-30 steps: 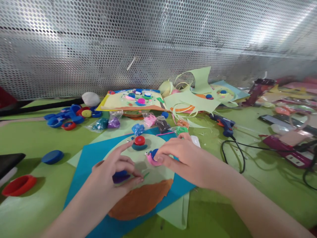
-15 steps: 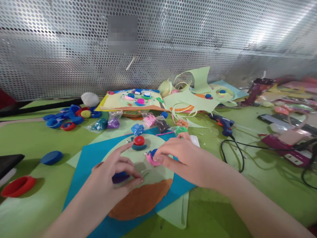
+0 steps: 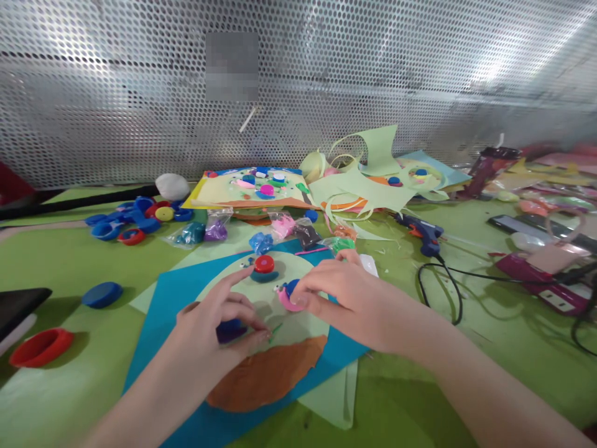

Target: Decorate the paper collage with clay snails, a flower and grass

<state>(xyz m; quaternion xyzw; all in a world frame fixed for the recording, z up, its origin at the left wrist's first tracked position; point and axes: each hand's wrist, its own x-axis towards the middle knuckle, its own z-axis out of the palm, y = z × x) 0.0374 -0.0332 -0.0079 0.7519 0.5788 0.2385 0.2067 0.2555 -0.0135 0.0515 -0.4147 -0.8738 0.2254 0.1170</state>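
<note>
My left hand (image 3: 217, 330) pinches a thin green strip of clay (image 3: 277, 330) between thumb and fingertip, low over a pale green paper circle (image 3: 261, 305). My right hand (image 3: 342, 295) has thumb and fingers closed at the right side of a pink clay snail (image 3: 288, 300) with a blue cap shell, partly hidden by the fingers. Above them sits another snail with a red bottle cap (image 3: 264, 264) on a teal body. A dark blue cap (image 3: 230, 330) shows behind my left fingers. Brown clay (image 3: 268, 376) covers the circle's lower part, on blue paper (image 3: 156, 330).
Bagged clay (image 3: 215, 227) lies behind the blue paper. A glue gun (image 3: 422, 233) with a looping cable and a power strip (image 3: 543, 283) are on the right. At left are a blue cap (image 3: 102, 294), a red ring (image 3: 41, 348) and piled caps (image 3: 133, 218). A perforated metal panel (image 3: 298, 81) stands behind.
The whole view has shifted slightly, with things appearing a little further right. Both hands keep nearly the same pose, and the green strip is still at my left fingertips.
</note>
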